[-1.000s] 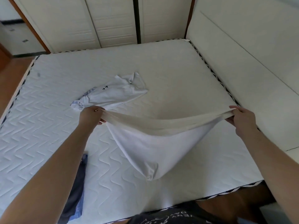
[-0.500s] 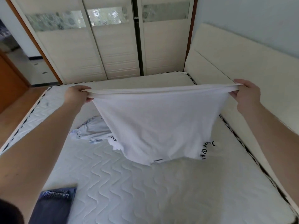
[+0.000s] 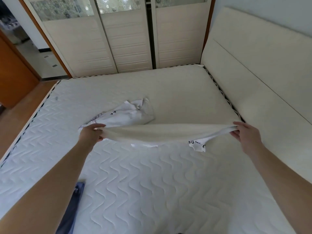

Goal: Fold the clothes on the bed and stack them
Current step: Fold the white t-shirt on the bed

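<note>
A white T-shirt (image 3: 162, 133) with black lettering is stretched flat between my hands, low over the middle of the mattress (image 3: 152, 191). My left hand (image 3: 92, 135) grips its left edge and my right hand (image 3: 244, 135) pinches its right edge. A sleeve with black letters hangs below near the right hand. Behind it, a second white garment (image 3: 128, 114) with small black paw prints lies crumpled on the bed. A blue garment (image 3: 74, 205) lies at the near left, partly hidden by my left arm.
The padded headboard (image 3: 263, 78) runs along the bed's right side. Sliding wardrobe doors (image 3: 128, 43) stand just beyond the far edge. Wooden floor (image 3: 18, 119) and an orange door lie to the left of the bed.
The shirt was swung up high and spread in the air, then brought back down. It is now held stretched low over the mattress, and the view has tilted down again.
</note>
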`<state>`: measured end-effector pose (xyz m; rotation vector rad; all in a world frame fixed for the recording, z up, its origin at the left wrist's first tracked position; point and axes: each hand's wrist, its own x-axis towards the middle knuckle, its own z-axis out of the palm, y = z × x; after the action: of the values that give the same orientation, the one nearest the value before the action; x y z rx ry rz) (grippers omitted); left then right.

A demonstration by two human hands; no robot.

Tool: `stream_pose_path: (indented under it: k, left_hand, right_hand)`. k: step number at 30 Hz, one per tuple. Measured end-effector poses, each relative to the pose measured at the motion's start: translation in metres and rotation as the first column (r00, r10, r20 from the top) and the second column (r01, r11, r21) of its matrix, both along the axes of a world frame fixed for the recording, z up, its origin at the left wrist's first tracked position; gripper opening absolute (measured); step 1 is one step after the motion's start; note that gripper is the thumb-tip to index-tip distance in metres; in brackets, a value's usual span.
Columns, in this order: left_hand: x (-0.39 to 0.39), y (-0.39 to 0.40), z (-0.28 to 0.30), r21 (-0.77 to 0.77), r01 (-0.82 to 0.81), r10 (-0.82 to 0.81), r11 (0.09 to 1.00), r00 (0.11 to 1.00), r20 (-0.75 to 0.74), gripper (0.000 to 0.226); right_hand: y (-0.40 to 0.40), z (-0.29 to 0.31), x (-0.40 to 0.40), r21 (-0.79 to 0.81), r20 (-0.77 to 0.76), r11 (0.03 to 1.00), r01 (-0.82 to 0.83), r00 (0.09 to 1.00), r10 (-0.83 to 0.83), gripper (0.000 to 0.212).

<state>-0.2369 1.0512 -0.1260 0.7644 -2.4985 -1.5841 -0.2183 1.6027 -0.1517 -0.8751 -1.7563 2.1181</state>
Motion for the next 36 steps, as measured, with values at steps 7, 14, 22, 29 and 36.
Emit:
stream_pose_path:
  k: [7, 14, 22, 29, 36]
  left_hand:
    - [0.085, 0.01, -0.099, 0.038, 0.031, -0.038, 0.999, 0.979, 0.2, 0.034]
    - [0.129, 0.025, -0.128, 0.014, 0.168, -0.165, 0.986, 0.948, 0.27, 0.02]
    - [0.128, 0.08, -0.096, -0.267, 0.48, -0.452, 0.836, 0.877, 0.162, 0.02]
    - [0.138, 0.139, -0.051, -0.211, 0.733, -0.745, 0.647, 0.666, 0.033, 0.038]
    - [0.134, 0.156, -0.015, 0.04, 0.737, -0.733, 0.675, 0.676, -0.076, 0.067]
  right_hand:
    - [-0.01, -0.078, 0.067, -0.084, 0.198, 0.995, -0.049, 0.978, 0.065, 0.017]
    - [-0.035, -0.118, 0.119, 0.165, 0.367, 0.948, -0.274, 0.909, 0.198, 0.032]
    - [-0.109, -0.095, 0.127, 0.256, 0.342, 0.846, -0.468, 0.862, 0.374, 0.016]
    - [-0.173, -0.028, 0.121, 0.346, 0.166, 0.709, -0.614, 0.784, 0.598, 0.03]
    - [-0.199, 0.017, 0.113, 0.294, 0.041, 0.722, -0.626, 0.763, 0.645, 0.016]
